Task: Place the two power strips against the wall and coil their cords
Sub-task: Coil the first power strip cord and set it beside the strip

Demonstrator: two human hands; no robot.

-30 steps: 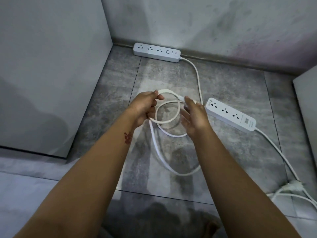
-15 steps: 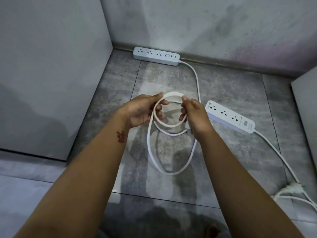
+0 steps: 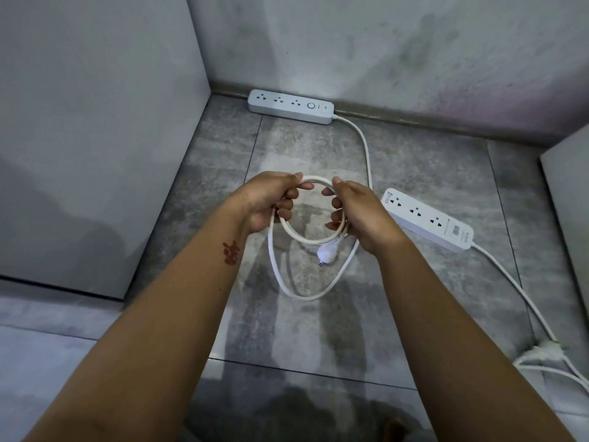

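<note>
One white power strip (image 3: 290, 106) lies flat against the back wall. Its white cord (image 3: 366, 148) runs forward to my hands, where it forms a small loop held above the floor. My left hand (image 3: 271, 202) grips the loop's left side and my right hand (image 3: 360, 212) grips its right side. The cord's plug (image 3: 326, 254) dangles just below the loop, and a longer slack loop (image 3: 306, 295) hangs down toward the floor. The second power strip (image 3: 427, 218) lies at an angle on the tiles right of my right hand, away from the wall.
A grey panel (image 3: 95, 138) stands on the left and another grey panel's edge (image 3: 567, 199) on the right. The second strip's cord (image 3: 516, 288) trails to a tangle of white cord and a plug (image 3: 548, 352) at the right edge.
My hands have drawn the loop tighter and lifted it slightly. The plug end now hangs free below the loop, and the slack loop beneath has shortened.
</note>
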